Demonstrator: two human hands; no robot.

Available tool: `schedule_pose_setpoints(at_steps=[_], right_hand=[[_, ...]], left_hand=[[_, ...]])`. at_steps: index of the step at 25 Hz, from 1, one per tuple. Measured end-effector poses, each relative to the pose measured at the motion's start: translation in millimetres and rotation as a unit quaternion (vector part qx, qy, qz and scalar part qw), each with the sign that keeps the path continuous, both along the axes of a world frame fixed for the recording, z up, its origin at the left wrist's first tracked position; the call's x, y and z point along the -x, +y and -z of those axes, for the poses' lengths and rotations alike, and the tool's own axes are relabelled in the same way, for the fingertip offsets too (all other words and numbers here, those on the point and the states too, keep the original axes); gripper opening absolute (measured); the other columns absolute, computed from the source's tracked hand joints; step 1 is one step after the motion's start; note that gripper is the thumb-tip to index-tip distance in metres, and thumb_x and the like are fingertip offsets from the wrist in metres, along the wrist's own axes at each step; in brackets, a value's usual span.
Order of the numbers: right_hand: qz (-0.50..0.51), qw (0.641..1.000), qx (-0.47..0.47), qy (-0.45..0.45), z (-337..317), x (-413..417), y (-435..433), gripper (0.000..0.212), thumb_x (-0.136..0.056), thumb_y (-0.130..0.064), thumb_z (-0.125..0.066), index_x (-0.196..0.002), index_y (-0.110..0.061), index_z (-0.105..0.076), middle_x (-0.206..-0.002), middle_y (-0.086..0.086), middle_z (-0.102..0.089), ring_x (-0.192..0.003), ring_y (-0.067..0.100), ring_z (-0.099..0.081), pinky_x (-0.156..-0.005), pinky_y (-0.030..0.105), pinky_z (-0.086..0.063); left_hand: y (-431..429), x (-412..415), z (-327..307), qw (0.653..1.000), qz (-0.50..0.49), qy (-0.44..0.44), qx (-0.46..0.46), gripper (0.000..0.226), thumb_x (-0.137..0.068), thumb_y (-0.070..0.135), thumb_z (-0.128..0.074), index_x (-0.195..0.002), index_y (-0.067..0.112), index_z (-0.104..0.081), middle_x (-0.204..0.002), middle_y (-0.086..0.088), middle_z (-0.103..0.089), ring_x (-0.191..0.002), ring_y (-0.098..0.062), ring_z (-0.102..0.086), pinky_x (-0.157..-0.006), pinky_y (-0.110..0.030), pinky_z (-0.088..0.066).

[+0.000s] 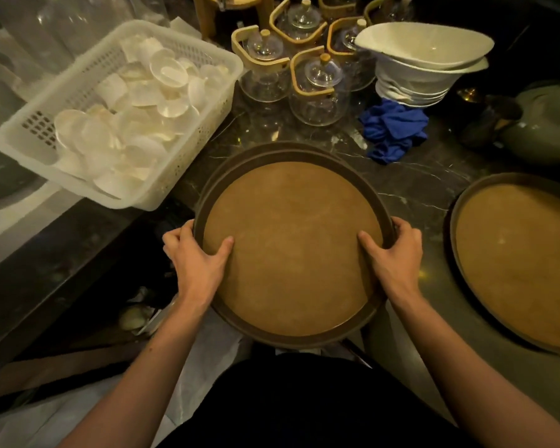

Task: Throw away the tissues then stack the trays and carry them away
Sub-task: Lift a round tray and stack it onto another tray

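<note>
A round brown tray (pixel 291 247) with a dark rim sits in front of me, half over the counter's front edge. A second tray's rim (pixel 240 156) shows just under it at the far left side, so the two are stacked. My left hand (pixel 194 257) grips the top tray's left rim, thumb lying inside. My right hand (pixel 393 253) grips its right rim the same way. A third round tray (pixel 514 263) lies flat on the counter at the right. No tissues show on the trays.
A white plastic basket (pixel 117 114) of shell-like dishes overhangs the counter at the left. Several glass teapots (pixel 317 88) with wooden handles stand behind the trays. A stack of white bowls (pixel 424 59) and a blue cloth (pixel 392 130) lie at the back right.
</note>
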State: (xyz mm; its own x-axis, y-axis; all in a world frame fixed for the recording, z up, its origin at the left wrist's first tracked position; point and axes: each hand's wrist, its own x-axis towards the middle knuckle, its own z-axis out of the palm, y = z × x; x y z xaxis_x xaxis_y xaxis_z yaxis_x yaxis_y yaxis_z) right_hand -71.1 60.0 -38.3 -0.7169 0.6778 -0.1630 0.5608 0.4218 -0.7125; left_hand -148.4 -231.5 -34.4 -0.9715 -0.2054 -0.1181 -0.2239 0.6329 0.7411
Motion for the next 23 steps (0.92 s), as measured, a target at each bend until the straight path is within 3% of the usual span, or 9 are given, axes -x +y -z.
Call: schedule_pose_setpoints(at_steps=[5, 15, 23], right_hand=[[0.015, 1.000, -0.003, -0.015, 1, 27, -7, 0.073, -0.081, -0.043, -0.074, -0.140, -0.014, -0.043, -0.129, 0.005, -0.042, -0.118, 0.018, -0.045, -0.103, 0.039, -0.041], [0.012, 1.000, 0.011, -0.023, 24, 47, -3, 0.078, -0.080, -0.044, -0.075, -0.142, -0.010, -0.041, -0.126, 0.002, -0.033, -0.124, 0.023, -0.041, -0.108, 0.042, -0.038], [-0.001, 1.000, 0.000, -0.016, 32, 48, -2, 0.077, -0.082, -0.045, -0.073, -0.143, -0.012, -0.039, -0.121, -0.001, -0.031, -0.123, 0.022, -0.039, -0.107, 0.036, -0.037]], left_hand=[[-1, 44, 13, 1.000, 0.031, -0.001, 0.001, 0.078, -0.079, 0.037, -0.077, -0.140, 0.005, -0.041, -0.131, -0.015, -0.034, -0.127, -0.030, -0.033, -0.107, -0.036, -0.032], [1, 64, 35, 0.999, 0.047, -0.004, 0.011, 0.080, -0.080, 0.037, -0.076, -0.142, 0.003, -0.039, -0.129, -0.018, -0.034, -0.123, -0.032, -0.032, -0.100, -0.026, -0.025], [-1, 62, 45, 0.997, 0.069, 0.004, 0.044, 0.082, -0.083, 0.042, -0.072, -0.145, 0.003, -0.034, -0.130, -0.018, -0.031, -0.119, -0.032, -0.031, -0.100, -0.034, -0.030]])
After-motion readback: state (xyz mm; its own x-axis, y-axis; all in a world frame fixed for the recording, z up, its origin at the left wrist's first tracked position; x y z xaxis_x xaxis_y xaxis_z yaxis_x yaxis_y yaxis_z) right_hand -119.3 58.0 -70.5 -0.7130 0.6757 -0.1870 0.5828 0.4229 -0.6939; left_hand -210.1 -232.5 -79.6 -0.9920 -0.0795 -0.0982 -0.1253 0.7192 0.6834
